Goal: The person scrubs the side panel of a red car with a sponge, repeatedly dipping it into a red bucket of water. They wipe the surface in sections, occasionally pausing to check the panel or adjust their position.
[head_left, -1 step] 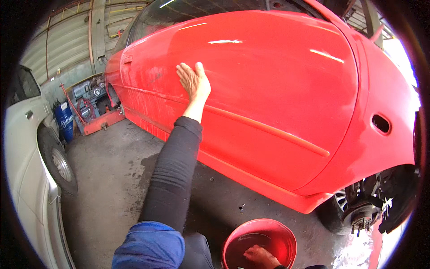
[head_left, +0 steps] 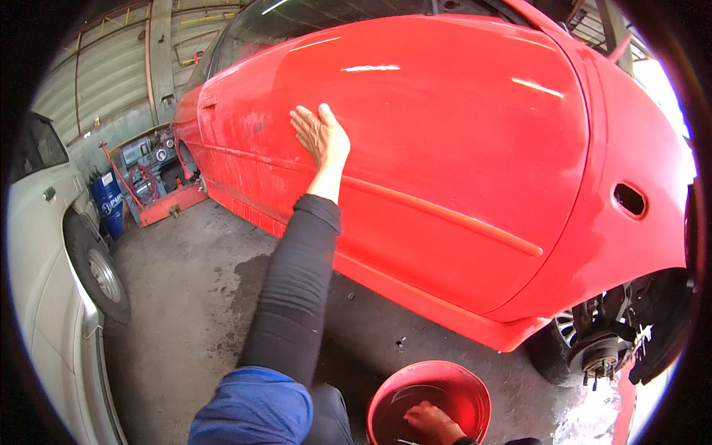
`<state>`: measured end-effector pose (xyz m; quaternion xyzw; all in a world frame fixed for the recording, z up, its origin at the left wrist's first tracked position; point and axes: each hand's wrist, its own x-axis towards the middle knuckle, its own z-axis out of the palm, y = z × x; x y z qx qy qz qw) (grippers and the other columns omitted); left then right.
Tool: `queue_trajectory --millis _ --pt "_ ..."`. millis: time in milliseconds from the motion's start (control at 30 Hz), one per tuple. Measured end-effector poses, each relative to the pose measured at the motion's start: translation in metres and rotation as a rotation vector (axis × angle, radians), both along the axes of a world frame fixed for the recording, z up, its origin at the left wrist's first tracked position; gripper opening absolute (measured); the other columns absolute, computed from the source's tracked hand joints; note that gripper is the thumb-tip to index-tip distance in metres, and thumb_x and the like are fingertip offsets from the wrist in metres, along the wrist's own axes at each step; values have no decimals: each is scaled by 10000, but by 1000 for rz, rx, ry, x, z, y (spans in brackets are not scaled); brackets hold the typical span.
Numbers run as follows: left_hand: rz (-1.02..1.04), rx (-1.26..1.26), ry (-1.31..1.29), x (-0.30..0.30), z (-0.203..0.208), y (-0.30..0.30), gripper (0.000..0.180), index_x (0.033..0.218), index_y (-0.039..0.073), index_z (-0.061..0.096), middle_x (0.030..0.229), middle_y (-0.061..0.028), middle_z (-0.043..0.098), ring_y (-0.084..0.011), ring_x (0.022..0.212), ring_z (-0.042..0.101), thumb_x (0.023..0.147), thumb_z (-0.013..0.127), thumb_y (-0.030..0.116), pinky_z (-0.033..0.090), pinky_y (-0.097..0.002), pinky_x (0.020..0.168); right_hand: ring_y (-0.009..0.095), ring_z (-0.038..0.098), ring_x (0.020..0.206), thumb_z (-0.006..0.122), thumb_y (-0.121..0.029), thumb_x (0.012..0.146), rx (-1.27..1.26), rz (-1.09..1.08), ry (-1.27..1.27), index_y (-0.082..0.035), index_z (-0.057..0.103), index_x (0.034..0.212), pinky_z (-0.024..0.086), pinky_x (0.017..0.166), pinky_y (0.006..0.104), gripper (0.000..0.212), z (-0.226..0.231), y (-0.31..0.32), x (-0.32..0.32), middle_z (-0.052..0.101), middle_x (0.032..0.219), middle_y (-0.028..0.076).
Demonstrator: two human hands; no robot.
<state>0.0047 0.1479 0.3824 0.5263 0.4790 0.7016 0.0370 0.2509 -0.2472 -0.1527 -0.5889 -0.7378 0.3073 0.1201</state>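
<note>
My left hand (head_left: 323,141) lies flat against the red car door (head_left: 460,141), fingers stretched out and thumb pointing up. It rests above the raised trim strip (head_left: 445,219); whether anything is under the palm is hidden. Left of it the paint looks dull with pale, streaky marks, while to the right it is shinier. Low in front of me stands a red bucket (head_left: 475,393) with dark liquid inside. My right hand (head_left: 434,421) is down in the bucket. Its fingertips are hard to make out there, and I cannot see whether they hold anything.
At the left stands a pale car (head_left: 44,252) with its wheel (head_left: 104,273). Behind it are a blue drum (head_left: 109,204) and a red floor jack (head_left: 174,205). A bare wheel hub (head_left: 599,356) shows at the lower right. The concrete floor (head_left: 170,311) has dark, wet-looking patches.
The view has shifted slightly. My left hand and forearm have moved a little to the right along the door. My right hand stays in the bucket.
</note>
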Motion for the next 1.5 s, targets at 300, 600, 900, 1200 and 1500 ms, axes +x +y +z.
queue_trajectory --millis 300,600,900,1200,1500 --pt "59 366 293 153 -29 -101 910 1586 -62 71 1659 -296 24 -426 1553 31 1035 311 622 58 -575 1238 383 664 1072 658 -439 912 -10 -75 92 -170 734 1131 538 955 476 355 25 20 -3 679 1122 189" --pt "-63 687 932 133 -57 -116 925 1610 23 155 1674 -226 126 -393 1556 112 987 395 662 97 -571 1235 390 668 1061 669 -435 902 -56 -132 103 -174 748 1119 540 950 476 349 19 20 0 667 1144 203" --pt "9 264 197 91 -16 -70 858 1603 -20 79 1675 -262 27 -381 1565 26 1049 296 598 76 -536 1245 387 668 1062 652 -431 907 -1 -187 87 -171 740 1120 543 941 485 348 13 25 6 671 1139 198" --pt "45 295 323 151 -42 -90 864 1586 -64 56 1656 -308 4 -418 1556 17 1057 271 585 33 -540 1248 362 643 1119 629 -425 914 22 -42 79 -173 732 1132 523 980 479 349 -3 31 -8 681 1147 174" --pt "-149 563 944 192 -87 -172 890 1600 -23 129 1663 -285 70 -445 1549 74 1015 415 585 97 -595 1224 360 638 1125 668 -439 891 -71 -193 74 -135 746 1106 514 996 464 381 14 26 5 698 1150 168"
